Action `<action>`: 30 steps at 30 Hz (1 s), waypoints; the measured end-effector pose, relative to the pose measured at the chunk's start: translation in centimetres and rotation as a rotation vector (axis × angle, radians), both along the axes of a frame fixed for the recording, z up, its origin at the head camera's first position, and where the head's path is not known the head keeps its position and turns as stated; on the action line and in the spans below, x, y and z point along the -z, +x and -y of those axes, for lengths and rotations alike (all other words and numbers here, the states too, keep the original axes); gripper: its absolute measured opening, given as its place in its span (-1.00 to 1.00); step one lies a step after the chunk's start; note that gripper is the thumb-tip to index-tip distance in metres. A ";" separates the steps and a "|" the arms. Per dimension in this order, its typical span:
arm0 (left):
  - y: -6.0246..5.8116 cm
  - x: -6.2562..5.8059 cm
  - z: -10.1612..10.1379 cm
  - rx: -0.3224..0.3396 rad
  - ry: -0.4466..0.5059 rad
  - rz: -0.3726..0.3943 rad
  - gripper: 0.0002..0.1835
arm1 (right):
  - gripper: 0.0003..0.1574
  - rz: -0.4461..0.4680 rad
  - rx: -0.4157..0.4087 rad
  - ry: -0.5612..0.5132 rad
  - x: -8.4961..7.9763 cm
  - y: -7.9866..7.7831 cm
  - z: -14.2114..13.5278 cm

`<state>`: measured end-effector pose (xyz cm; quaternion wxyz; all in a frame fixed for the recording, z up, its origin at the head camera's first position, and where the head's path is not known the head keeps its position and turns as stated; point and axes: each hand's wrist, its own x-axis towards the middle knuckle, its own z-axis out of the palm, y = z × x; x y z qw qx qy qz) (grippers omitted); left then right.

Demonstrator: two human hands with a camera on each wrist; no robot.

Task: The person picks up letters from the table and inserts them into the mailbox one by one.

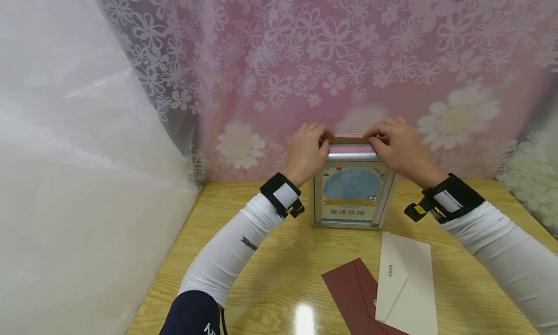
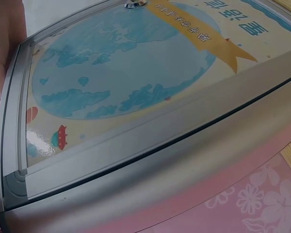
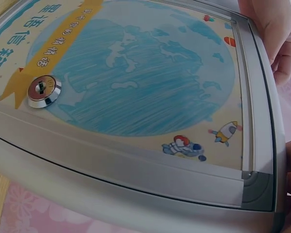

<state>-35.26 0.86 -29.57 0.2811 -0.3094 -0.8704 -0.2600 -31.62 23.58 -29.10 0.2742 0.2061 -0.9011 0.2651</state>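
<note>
A silver-framed letterbox [image 1: 352, 192] stands upright on the table, a blue globe and Chinese lettering on its front. Along its top runs a thin brown strip [image 1: 348, 140] with a pinkish edge; whether it is an envelope or a flap I cannot tell. My left hand [image 1: 306, 150] pinches the strip's left end, fingers bent over the back. At the opposite end my right hand [image 1: 400, 148] does likewise, thumb in front. Both wrist views look down the letterbox front; a round lock [image 3: 43, 91] shows in the right one, with fingers [image 3: 276, 39] beyond the frame.
A dark red envelope [image 1: 348, 286] lies on the wooden table [image 1: 261, 277] in front of the letterbox, partly under a cream envelope [image 1: 414, 277]. Behind hangs a pink flowered curtain [image 1: 305, 73]; a whitish sheet [image 1: 78, 180] borders the left side.
</note>
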 end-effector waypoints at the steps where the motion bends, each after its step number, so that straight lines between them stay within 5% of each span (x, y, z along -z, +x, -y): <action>1: 0.0 0.0 0.0 0.000 -0.004 -0.003 -0.85 | -0.81 -0.003 0.001 0.005 0.0 0.0 0.0; 22: 0.6 0.4 0.4 -0.020 -0.015 -0.048 -0.80 | -0.78 -0.048 -0.036 0.004 0.4 0.0 0.0; 30: 2.7 0.3 0.8 0.024 -0.049 -0.127 -0.83 | -0.82 -0.114 -0.035 -0.019 0.1 1.2 -0.7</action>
